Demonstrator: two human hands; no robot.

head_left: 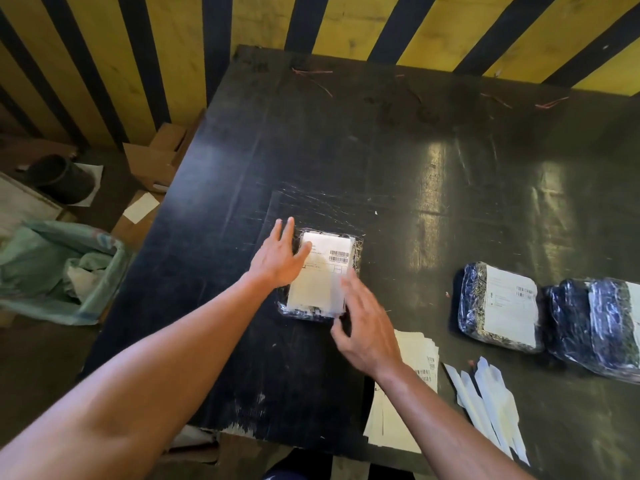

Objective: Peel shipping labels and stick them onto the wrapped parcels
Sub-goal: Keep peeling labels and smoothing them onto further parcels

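A wrapped parcel (320, 275) lies in the middle of the dark table (398, 140) with a white label (320, 268) on its top. The left hand (278, 259) lies flat on the label's left side with fingers straight, and the blurred right hand (363, 327) rests open-fingered at the parcel's near right corner, gripping nothing. Two more labelled parcels (500, 306) sit well to the right, with a stack of labels (412, 386) and peeled strips (485, 403) near the front edge.
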